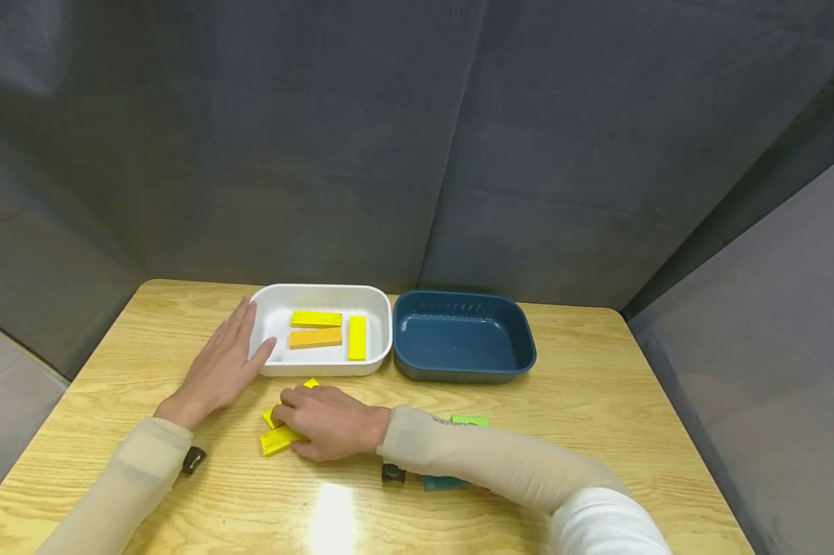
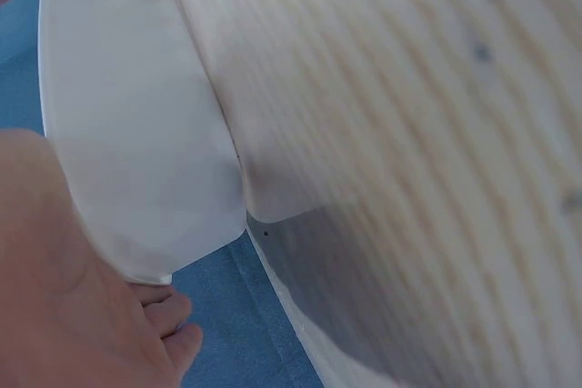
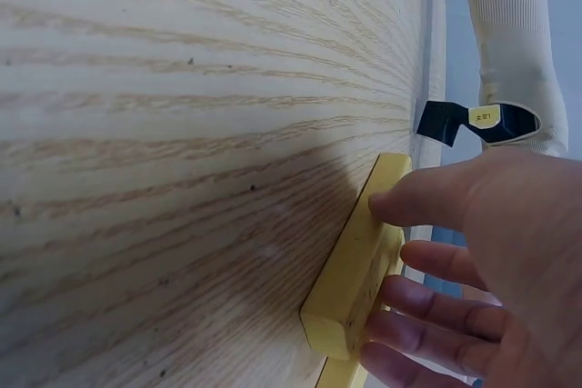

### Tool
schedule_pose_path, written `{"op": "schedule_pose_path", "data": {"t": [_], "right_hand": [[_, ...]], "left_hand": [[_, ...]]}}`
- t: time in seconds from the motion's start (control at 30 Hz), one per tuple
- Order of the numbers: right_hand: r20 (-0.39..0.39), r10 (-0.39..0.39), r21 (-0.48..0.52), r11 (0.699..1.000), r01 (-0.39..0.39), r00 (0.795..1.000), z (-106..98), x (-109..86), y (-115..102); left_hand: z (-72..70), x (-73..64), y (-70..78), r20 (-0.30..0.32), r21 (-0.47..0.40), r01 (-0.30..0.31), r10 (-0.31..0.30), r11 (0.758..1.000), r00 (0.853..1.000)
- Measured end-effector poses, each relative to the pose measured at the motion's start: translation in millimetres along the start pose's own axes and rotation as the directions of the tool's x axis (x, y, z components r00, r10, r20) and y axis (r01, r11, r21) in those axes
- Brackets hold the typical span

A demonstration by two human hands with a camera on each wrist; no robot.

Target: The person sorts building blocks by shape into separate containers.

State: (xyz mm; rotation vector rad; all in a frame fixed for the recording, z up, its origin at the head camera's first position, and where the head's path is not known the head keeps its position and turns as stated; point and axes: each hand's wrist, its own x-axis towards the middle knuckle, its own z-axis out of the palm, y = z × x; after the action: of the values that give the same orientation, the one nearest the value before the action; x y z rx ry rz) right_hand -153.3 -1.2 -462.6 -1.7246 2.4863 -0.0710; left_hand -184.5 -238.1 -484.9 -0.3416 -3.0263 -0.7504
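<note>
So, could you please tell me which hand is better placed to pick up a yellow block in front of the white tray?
Probably the right hand: its thumb and fingers touch one yellow block there, while the left hand lies against the white tray, farther off.

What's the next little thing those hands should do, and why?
I'd probably have the right hand lift the yellow block toward the white tray: the thumb and fingers are around it, and more yellow blocks lie in the tray.

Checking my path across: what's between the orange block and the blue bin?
The head view shows a yellow block, then a wall of the white bin.
</note>
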Motion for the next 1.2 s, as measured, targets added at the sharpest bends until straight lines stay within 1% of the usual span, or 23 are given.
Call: {"op": "schedule_pose_path", "data": {"t": [0.33,0.53,1.2], "right_hand": [[0.031,0.013,-0.014,1.0,-0.013,0.999,0.8,0.0,-1.3],[0.034,0.01,-0.03,0.999,-0.009,0.999,1.0,0.1,-2.0],[0.072,0.019,0.004,1.0,-0.02,0.997,0.1,-2.7,-2.2]], "left_hand": [[-0.6,0.6,1.3,0.002,-0.009,0.003,-0.003,1.0,1.0],[-1.3,-0.3,2.3,0.002,-0.011,0.004,-0.004,1.0,1.0],[0.1,0.3,0.3,0.003,-0.01,0.001,-0.001,1.0,1.0]]}}
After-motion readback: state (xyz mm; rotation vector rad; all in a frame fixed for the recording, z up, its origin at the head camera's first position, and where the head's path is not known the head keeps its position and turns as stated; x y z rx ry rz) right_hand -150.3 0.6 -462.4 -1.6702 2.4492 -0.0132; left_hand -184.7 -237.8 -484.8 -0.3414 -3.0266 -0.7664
